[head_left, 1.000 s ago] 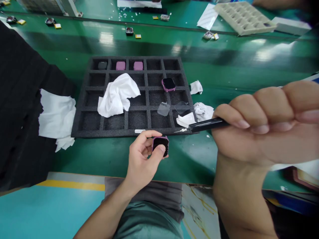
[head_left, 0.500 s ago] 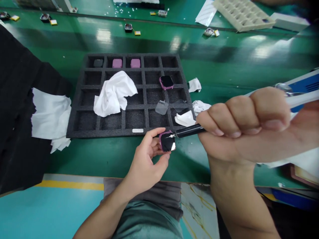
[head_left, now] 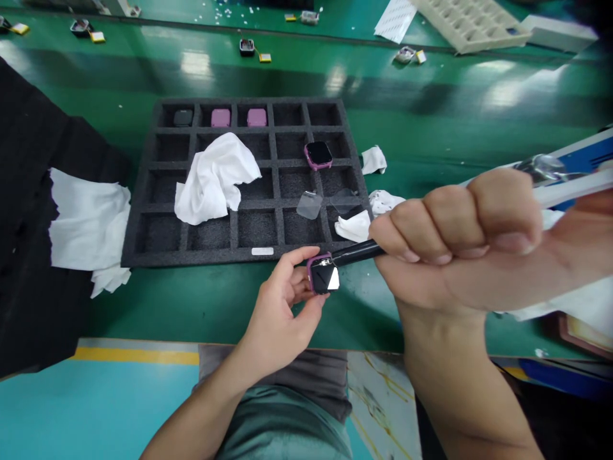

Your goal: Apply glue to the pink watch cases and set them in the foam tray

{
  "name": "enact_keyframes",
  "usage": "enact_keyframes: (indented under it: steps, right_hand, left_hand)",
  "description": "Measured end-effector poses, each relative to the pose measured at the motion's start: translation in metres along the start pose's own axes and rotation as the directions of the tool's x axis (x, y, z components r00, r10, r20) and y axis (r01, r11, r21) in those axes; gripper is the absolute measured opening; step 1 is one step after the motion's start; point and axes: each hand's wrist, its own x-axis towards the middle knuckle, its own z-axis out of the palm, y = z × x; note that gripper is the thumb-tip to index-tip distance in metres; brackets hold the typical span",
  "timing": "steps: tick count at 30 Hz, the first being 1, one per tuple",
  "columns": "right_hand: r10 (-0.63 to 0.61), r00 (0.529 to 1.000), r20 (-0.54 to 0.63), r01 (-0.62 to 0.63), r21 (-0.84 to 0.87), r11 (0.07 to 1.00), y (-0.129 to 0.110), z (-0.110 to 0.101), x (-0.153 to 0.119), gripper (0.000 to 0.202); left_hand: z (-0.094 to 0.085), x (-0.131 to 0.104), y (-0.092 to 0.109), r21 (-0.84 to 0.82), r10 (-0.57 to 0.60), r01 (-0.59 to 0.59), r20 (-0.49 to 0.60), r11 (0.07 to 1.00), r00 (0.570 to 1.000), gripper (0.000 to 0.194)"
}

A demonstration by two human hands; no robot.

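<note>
Between the thumb and fingers of my left hand is a purple-framed smartwatch, its dark screen turned up and a bright reflection at one corner. My right hand is wrapped in a fist around a black rod-like tool with a narrow metal tip. That tip is over the upper part of the watch screen; whether it touches, I cannot tell. Just beyond my left hand lies a black foam tray. It holds another purple smartwatch, two purple cases and a dark one.
A white cloth and clear film pieces lie on the tray. More white cloths hang over black foam at left. Crumpled cloths sit right of the tray. Small watch parts and a beige tray are farther back.
The tool's tip has shifted slightly left over the watch, and my right fist has moved slightly left with it. The reflection on the screen looks larger. My left hand keeps its grip.
</note>
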Motion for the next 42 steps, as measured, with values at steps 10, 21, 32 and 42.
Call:
enact_keyframes:
  steps: [10, 21, 32, 42]
  right_hand:
    - [-0.054, 0.982, 0.181, 0.051, 0.02, 0.999, 0.001, 0.003, 0.002, 0.064]
    - [-0.135, 0.979, 0.155, 0.133, 0.019, 0.991, 0.01, -0.01, 0.003, 0.058]
    - [-0.121, 0.989, 0.087, 0.126, -0.052, 0.991, 0.008, 0.007, 0.0, 0.061]
    - [-0.028, 0.995, -0.1, 0.028, 0.002, 1.0, 0.007, 0.004, -0.008, 0.057]
  left_hand:
    - [-0.001, -0.001, 0.0, 0.009, 0.0, 0.0, -0.004, 1.0, 1.0, 0.049]
    - [-0.001, 0.0, 0.0, 0.002, -0.003, 0.003, -0.001, 1.0, 1.0, 0.048]
    - [-0.001, 0.0, -0.002, -0.002, -0.002, 0.002, -0.003, 1.0, 1.0, 0.049]
    - [-0.001, 0.0, 0.001, 0.005, -0.018, 0.018, -0.013, 1.0, 1.0, 0.049]
